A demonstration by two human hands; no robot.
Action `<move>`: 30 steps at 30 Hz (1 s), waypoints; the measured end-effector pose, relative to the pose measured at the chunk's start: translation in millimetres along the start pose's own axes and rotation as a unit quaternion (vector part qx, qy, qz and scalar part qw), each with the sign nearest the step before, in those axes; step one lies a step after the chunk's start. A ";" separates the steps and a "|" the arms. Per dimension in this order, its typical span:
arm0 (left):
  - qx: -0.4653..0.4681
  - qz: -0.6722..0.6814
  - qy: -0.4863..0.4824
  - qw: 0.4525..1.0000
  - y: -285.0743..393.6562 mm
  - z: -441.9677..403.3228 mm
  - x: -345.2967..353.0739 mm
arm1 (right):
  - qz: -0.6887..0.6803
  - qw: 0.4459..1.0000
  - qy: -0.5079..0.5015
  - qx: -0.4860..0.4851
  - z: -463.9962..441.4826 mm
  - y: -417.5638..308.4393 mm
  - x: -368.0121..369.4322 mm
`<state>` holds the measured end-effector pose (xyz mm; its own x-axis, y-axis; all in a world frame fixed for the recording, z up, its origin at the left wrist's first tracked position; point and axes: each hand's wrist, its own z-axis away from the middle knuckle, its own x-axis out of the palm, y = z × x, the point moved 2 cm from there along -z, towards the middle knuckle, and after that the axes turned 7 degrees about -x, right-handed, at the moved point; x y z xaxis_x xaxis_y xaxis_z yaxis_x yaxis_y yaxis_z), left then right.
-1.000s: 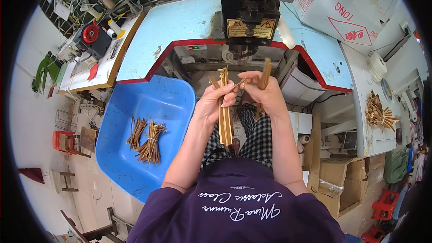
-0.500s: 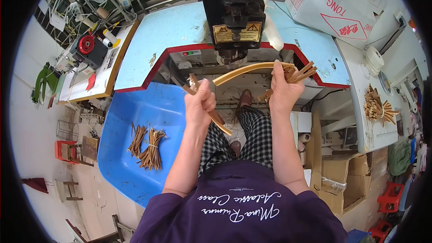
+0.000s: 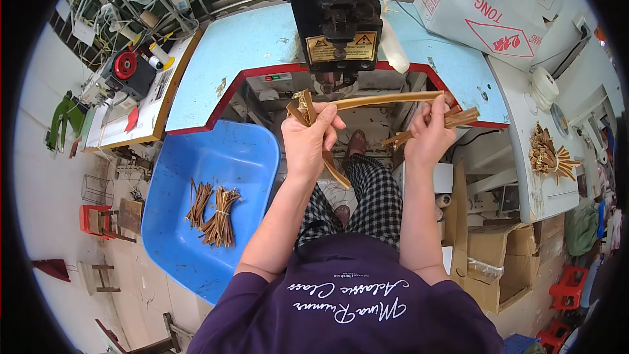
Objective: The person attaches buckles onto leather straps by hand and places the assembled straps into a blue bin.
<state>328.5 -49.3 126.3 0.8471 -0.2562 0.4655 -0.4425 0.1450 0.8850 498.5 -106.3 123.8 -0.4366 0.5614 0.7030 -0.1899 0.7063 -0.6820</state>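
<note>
My left hand (image 3: 309, 136) is closed round several brown strips (image 3: 337, 170), whose ends stick out above and below the fist. One long tan strip (image 3: 390, 99) stretches almost level between my two hands, in front of the black machine (image 3: 341, 19). Its right end is pinched by my right hand (image 3: 429, 132), which also grips a small bunch of brown strips (image 3: 464, 117) pointing to the right. Both hands are over my lap, near the red-edged cutout of the blue table (image 3: 252, 33).
A blue tub (image 3: 196, 265) at the left holds two bundles of brown strips (image 3: 221, 217). Another bundle (image 3: 553, 154) lies on the right-hand table (image 3: 534, 190), near a white spool (image 3: 545, 84). Cardboard boxes (image 3: 504, 265) stand on the floor at the right.
The hands were together, then parted. Since then my left hand has moved up and right and now holds one end of the long strip, which has straightened between the hands.
</note>
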 end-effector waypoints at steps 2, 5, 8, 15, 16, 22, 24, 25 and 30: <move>-0.006 -0.020 0.007 1.000 1.7 -1.3 0.8 | 0.008 0.999 0.017 -0.036 -3.6 -5.6 -0.8; -0.002 -0.014 0.015 1.000 1.7 -1.7 -0.1 | 0.017 0.999 0.020 -0.042 -6.0 -6.1 -5.5; 0.020 0.033 0.023 0.999 2.5 -3.8 -1.2 | 0.026 1.000 0.006 -0.007 -6.9 0.8 -12.8; -0.011 0.046 0.016 0.999 -4.6 2.2 -6.6 | 0.118 0.939 -0.260 0.189 18.7 29.5 -5.4; -0.019 0.043 0.010 0.999 -5.3 3.0 -7.2 | 0.118 0.940 -0.259 0.188 24.6 29.3 1.4; -0.039 0.020 0.005 0.999 -7.8 4.4 -3.4 | -0.007 0.976 -0.135 0.171 29.9 31.6 13.8; -0.038 0.016 0.009 0.999 -6.7 3.7 -2.5 | -0.013 0.990 -0.073 0.118 28.2 28.5 13.7; -0.034 0.018 0.021 0.999 -3.8 1.3 -1.3 | 0.004 0.995 -0.054 0.083 26.6 23.4 14.4; -0.025 0.023 0.052 0.998 5.0 -2.7 8.0 | -0.018 1.000 0.014 0.002 4.4 1.8 5.0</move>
<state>333.9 -48.0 134.5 0.8532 -0.1487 0.5000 -0.4686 0.2027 0.8598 492.1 -104.1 125.1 -0.4051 0.5471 0.7325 -0.2093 0.7244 -0.6568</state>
